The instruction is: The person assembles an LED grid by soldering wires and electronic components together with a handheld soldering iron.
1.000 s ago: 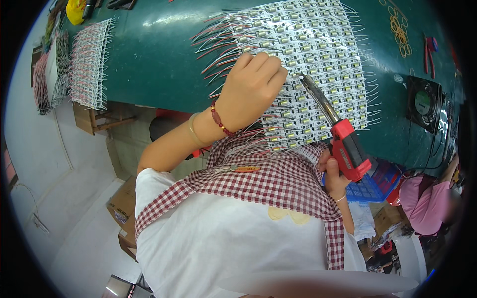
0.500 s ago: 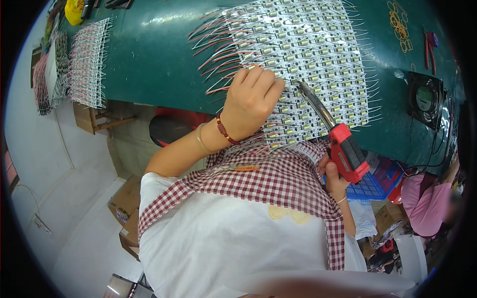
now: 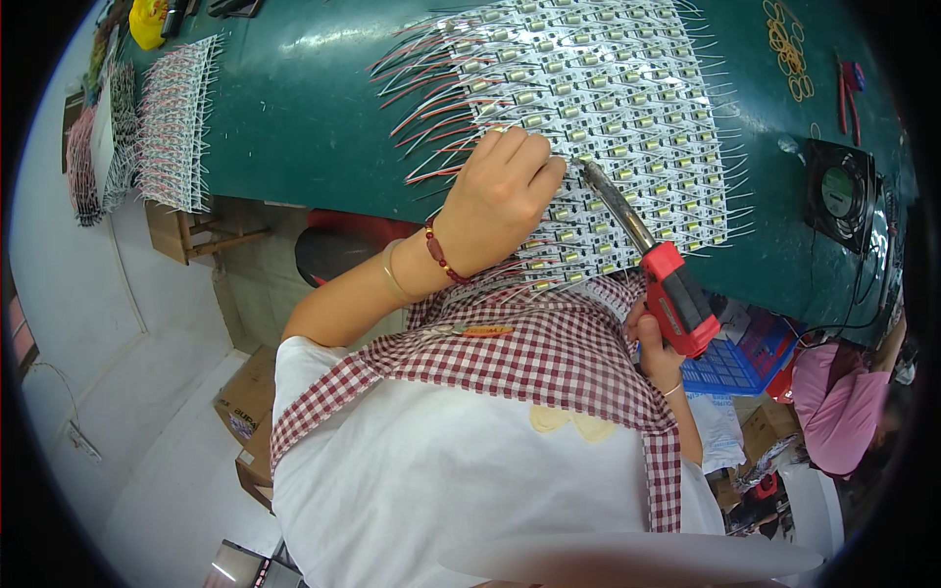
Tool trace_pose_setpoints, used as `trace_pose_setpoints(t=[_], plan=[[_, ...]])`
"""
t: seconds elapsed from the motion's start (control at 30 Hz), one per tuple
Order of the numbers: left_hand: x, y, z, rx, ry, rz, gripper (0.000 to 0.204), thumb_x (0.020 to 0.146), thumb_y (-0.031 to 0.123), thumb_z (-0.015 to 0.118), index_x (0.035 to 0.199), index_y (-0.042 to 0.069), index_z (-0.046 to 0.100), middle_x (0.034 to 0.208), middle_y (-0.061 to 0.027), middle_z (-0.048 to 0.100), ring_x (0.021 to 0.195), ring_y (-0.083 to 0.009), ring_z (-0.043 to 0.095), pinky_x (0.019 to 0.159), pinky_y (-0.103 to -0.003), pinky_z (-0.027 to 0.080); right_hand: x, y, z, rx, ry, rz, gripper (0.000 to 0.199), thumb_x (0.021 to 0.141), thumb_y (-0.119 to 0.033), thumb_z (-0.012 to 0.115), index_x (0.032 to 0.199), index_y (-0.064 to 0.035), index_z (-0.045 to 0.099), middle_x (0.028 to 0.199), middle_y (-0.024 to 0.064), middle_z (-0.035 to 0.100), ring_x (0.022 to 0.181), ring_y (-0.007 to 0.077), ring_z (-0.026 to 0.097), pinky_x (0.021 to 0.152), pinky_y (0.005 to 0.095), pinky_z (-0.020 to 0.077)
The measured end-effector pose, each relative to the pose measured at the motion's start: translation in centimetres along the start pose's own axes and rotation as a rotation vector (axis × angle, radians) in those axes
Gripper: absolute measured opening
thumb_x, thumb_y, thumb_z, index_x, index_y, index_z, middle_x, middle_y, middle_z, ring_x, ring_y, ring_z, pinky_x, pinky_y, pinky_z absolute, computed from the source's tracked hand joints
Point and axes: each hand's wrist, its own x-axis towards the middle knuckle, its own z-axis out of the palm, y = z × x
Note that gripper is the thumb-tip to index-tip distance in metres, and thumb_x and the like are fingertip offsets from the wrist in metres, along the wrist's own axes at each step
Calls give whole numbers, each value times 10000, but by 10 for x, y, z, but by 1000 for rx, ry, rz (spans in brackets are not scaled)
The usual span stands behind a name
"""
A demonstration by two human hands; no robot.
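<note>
Left hand point(image 3: 505, 196): back of hand up, knuckles raised, fingers bent down over the block of white circuit boards point(image 3: 637, 98); forearm slants up from lower left, beaded bracelet point(image 3: 438, 253) at the wrist. Right hand point(image 3: 655, 343): low, at the near right corner of the boards, wrapped around the handle of a red-and-black soldering iron point(image 3: 676, 294), its metal barrel slanting up and left. Grip, right: closed about the handle. Grip, left: cannot tell whether the fingertips pinch anything.

Boards lie on the green counter point(image 3: 304, 127) in front of the body, red and white wires point(image 3: 421, 103) fanning from their left side. Iron tip is just beside the left hand, over the middle of the block.

Vs. 0.5 s earlier: iron handle shifted slightly left, tip a little nearer the left hand; left hand almost unmoved. Vs. 1.0 s earlier: left hand sits nearer the body.

Obscured: left fingertips behind the hand; most right fingers behind the handle. Far edge of boards cut off at top; tip contact unresolved.
</note>
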Motion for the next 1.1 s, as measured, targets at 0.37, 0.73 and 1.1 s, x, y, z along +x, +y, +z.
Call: trace_pose_setpoints(t=[0.37,0.73,1.1], plan=[[0,0,2,-27,-11,-47,195,645,-43,603,833,-1,628,774,-87,480,765,-263,525,691,-367,423,4,-23,-1,195,55,33,392,891,-273,613,1137,16,515,769,39,558,657,117,508,615,267,429],[-2,14,-10,52,28,37,211,639,8,621,846,42,647,729,-41,468,707,-210,498,636,-336,381,-4,-19,-4,183,17,22,565,888,-383,599,1243,26,438,757,70,549,598,124,490,535,257,407],[-11,15,3,5,-26,-13,163,663,31,568,822,7,591,764,-79,477,729,-236,483,659,-351,390,-21,3,-22,192,-158,191,378,887,-291,623,1126,-3,573,1011,64,609,957,180,559,864,327,430]])
